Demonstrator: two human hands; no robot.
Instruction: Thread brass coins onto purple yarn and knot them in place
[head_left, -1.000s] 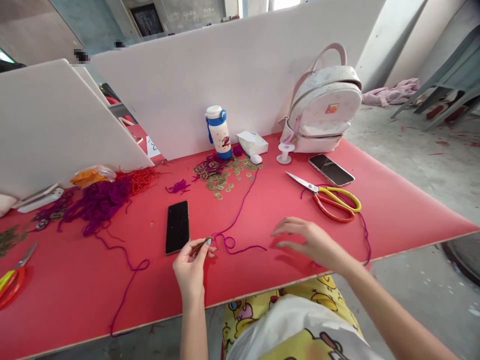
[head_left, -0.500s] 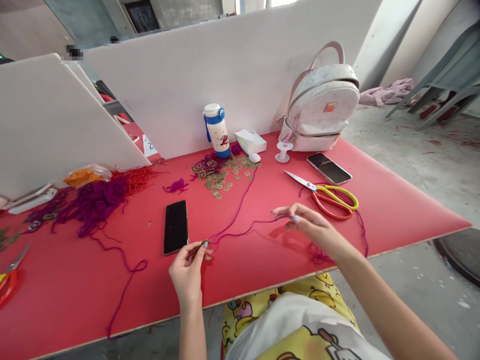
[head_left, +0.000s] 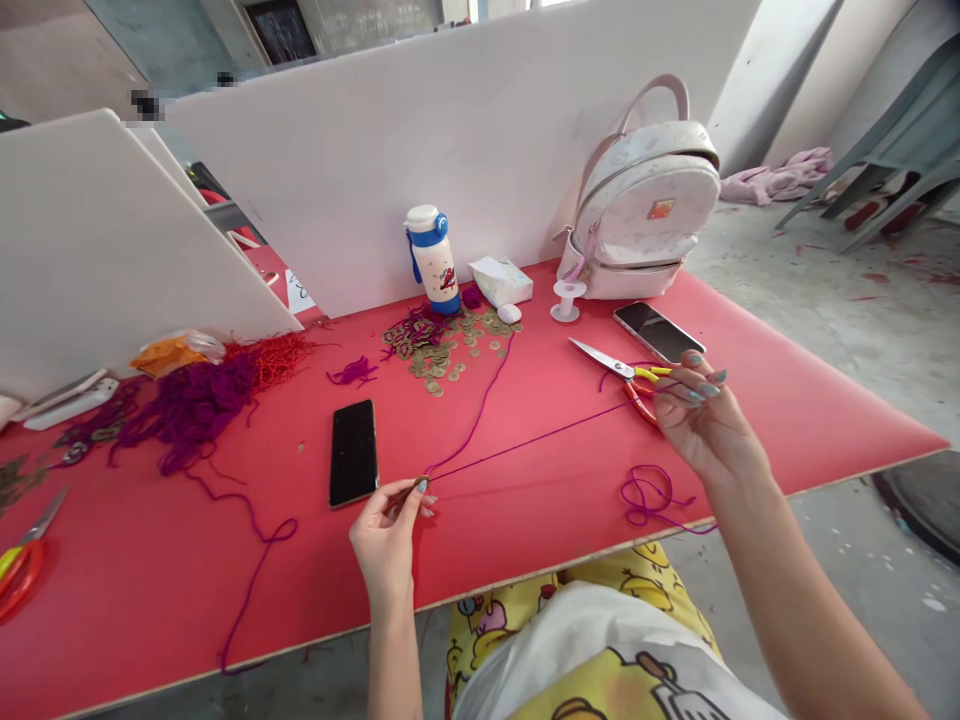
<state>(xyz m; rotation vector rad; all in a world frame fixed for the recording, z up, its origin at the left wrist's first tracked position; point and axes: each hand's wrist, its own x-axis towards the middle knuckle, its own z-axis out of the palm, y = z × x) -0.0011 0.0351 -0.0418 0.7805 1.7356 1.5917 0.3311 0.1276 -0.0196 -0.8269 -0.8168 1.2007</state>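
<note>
My left hand pinches a small brass coin at the near middle of the red table, with a purple string running through it. The string is stretched taut to my right hand, which is raised above the table and pinches the string's other end. Under that hand lie the red and yellow scissors. A loose coil of purple string rests near the table's front edge. A black phone lies just beyond my left hand.
A pile of brass coins sits before a white and blue bottle. A white backpack, a tissue pack, an empty spool and a second phone are at the back right. Purple and red yarn lies left, more scissors far left.
My right hand took up the purple string and drew it up and to the right until it went taut. My left hand kept its pinch on the coin.
</note>
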